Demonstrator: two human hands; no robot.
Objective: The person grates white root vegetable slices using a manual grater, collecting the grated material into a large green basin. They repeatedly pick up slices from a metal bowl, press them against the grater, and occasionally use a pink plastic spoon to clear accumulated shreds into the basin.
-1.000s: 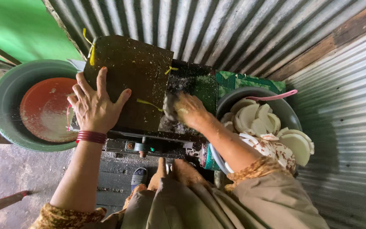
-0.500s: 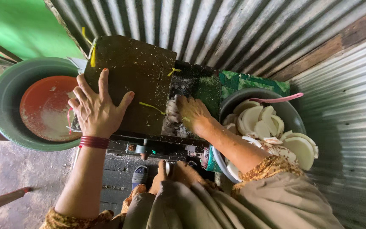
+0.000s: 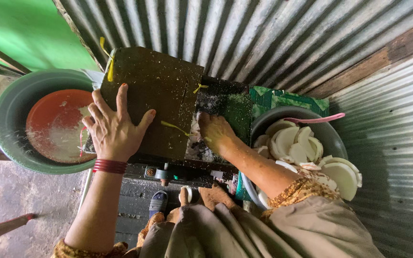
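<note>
My left hand lies flat, fingers spread, on the dark speckled cover of a grating machine. My right hand presses a piece of white coconut down into the machine's opening beside the cover; most of the piece is hidden under my fingers. To the right stands a grey basin with several white coconut pieces. On the left a green tub holds an orange bowl with white gratings.
Corrugated metal walls close in behind and on the right. A green patterned cloth lies under the basin. My sandalled foot rests on the concrete floor below the machine. A pink strip lies across the basin rim.
My right hand has shifted slightly over the machine's opening. My left hand stays on the cover.
</note>
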